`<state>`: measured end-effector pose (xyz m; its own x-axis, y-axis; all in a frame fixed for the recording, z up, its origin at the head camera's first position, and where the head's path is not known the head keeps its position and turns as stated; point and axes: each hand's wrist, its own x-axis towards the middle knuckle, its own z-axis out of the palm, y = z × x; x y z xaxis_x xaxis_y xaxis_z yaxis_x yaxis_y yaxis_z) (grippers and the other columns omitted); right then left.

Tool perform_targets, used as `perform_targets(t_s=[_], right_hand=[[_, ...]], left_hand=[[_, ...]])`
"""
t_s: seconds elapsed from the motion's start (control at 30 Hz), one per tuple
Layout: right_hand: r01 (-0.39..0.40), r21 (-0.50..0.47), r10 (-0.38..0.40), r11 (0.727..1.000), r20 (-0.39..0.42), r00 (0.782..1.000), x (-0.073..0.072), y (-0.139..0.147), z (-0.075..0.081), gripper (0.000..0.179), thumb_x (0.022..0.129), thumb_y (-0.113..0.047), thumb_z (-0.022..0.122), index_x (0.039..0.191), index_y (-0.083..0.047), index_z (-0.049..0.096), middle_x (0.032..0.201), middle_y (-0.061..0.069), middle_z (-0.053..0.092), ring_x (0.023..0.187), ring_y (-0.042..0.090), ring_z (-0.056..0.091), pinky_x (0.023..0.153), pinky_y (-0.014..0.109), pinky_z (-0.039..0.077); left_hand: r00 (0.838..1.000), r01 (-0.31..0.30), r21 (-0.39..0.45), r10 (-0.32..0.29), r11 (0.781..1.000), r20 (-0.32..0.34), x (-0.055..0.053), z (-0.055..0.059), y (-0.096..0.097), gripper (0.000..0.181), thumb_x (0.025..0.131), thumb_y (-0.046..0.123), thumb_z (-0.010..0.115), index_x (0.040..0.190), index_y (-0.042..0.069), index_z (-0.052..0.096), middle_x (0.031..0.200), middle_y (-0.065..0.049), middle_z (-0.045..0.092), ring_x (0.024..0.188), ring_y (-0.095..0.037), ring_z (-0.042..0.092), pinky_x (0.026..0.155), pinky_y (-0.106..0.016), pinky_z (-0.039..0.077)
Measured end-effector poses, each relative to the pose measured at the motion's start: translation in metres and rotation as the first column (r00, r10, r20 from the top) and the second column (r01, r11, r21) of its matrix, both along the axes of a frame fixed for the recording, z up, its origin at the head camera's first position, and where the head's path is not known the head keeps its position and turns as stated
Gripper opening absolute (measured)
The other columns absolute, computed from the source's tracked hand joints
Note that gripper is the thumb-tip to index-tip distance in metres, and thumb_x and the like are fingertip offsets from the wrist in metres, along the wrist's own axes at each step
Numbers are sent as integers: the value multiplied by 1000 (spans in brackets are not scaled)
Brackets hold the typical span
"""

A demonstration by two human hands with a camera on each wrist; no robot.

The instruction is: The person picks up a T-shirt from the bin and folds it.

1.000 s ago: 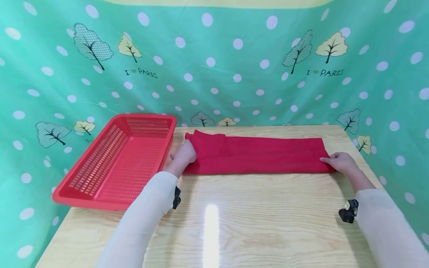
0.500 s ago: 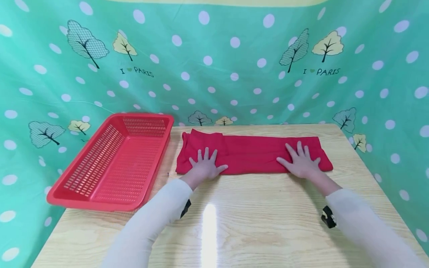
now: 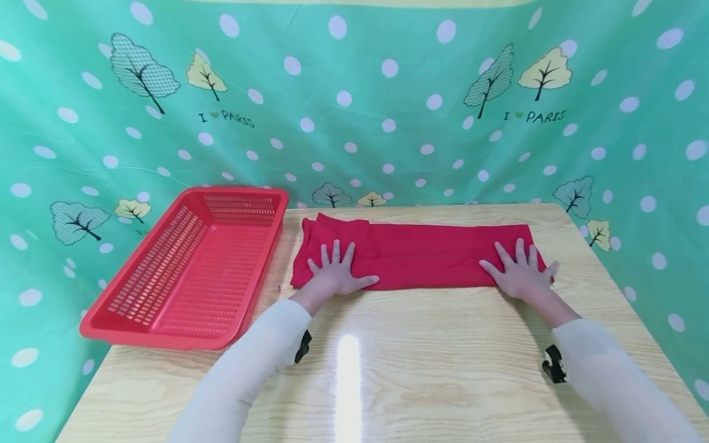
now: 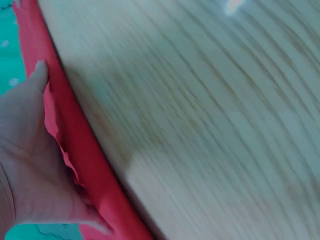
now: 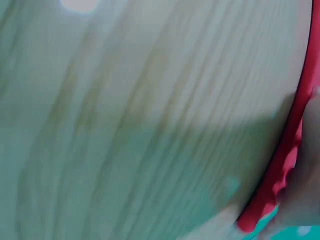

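A red garment [image 3: 426, 252], folded into a long flat strip, lies along the back of the table in the head view. Its left end has an extra folded layer with a raised corner. My left hand [image 3: 334, 275] rests on the left part with straight, spread fingers. Near the right end, my right hand [image 3: 519, 275] presses on the fabric, fingers spread and the little finger at its edge. In the left wrist view the left hand [image 4: 40, 155] lies on the red fabric [image 4: 85, 145]. Only part of the right hand [image 5: 302, 185] shows in the right wrist view, against the cloth's edge.
A red plastic basket [image 3: 260, 295] with perforated sides stands to the left of the garment. Pale wood table [image 3: 432, 357] spreads in front of the hands. A green dotted curtain [image 3: 354, 135] hangs behind and at both sides.
Both hands have let go of the garment's ends and now lie spread on top of it. Over the last half second the right hand has slid rightward; the left has barely moved.
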<state>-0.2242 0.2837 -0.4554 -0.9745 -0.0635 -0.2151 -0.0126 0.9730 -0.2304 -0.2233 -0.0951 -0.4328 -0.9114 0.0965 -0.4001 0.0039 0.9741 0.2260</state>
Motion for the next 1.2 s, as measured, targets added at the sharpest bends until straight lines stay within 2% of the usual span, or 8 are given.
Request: perform_targets(t_s=[0.17, 0.27, 0.37, 0.63, 0.93, 1.03, 1.1, 1.2], right_hand=[[-126, 22, 128, 992, -79, 989, -1, -54, -2, 80, 90, -69, 26, 152, -23, 7, 156, 22, -9, 139, 50, -8, 97, 77, -11], [-244, 2, 244, 970, -56, 968, 1, -87, -7, 74, 91, -68, 28, 151, -29, 8, 158, 15, -7, 142, 46, -6, 101, 74, -9], [-275, 4, 275, 961, -35, 961, 1, -99, -12, 72, 91, -65, 31, 151, -31, 9, 158, 13, -5, 142, 44, -5, 102, 73, -9], [-140, -22, 140, 990, 28, 990, -5, -37, -14, 79, 89, -69, 26, 151, -28, -2, 156, 17, -13, 139, 49, -13, 97, 73, -18], [-3, -52, 4, 999, 5, 1000, -7, 25, -9, 82, 92, -65, 21, 150, -15, -7, 150, 32, -12, 134, 56, -14, 93, 79, -10], [100, -55, -103, 993, -53, 993, -6, 36, -5, 82, 94, -60, 24, 150, -4, 2, 147, 37, 7, 132, 57, 8, 94, 79, 10], [187, -43, -190, 981, -97, 977, -4, 44, -2, 78, 95, -55, 29, 144, 5, 20, 134, 41, 27, 121, 58, 28, 88, 71, 29], [283, -30, -284, 959, -126, 950, 0, 52, 4, 66, 95, -49, 38, 111, 13, 50, 100, 37, 47, 90, 50, 47, 66, 54, 43]], left_hand=[[986, 132, -19, -133, 991, -100, 5, -5, 31, 87, 85, 71, 38, 150, 33, -5, 159, -5, -10, 144, -37, -15, 108, -68, -6], [977, 190, -52, -194, 980, -88, 6, -12, 45, 77, 89, 67, 35, 149, 36, -4, 159, -3, -10, 144, -36, -16, 108, -68, -6], [983, 176, -83, -180, 981, -45, 4, -16, 48, 76, 89, 66, 36, 149, 39, -3, 159, -1, -11, 144, -35, -17, 107, -69, -6], [991, 127, -31, -128, 991, -37, -1, -20, 20, 85, 82, 72, 43, 148, 42, 0, 159, -2, -9, 143, -36, -18, 104, -71, -6], [992, 112, 32, -110, 993, -69, -2, -17, 16, 99, 80, 73, 45, 147, 34, -16, 159, -4, -10, 144, -36, -15, 105, -71, -5], [992, 107, 44, -104, 993, -78, -3, -17, 12, 96, 82, 73, 42, 147, 33, -15, 159, -5, -10, 144, -36, -14, 107, -69, -5], [993, 93, 38, -90, 995, -81, -5, -17, 9, 92, 84, 72, 39, 148, 33, -14, 159, -5, -10, 144, -36, -14, 108, -68, -5], [994, 73, 22, -70, 997, -84, -6, -16, 5, 86, 87, 70, 36, 149, 32, -11, 159, -5, -8, 144, -36, -13, 109, -66, -5]])
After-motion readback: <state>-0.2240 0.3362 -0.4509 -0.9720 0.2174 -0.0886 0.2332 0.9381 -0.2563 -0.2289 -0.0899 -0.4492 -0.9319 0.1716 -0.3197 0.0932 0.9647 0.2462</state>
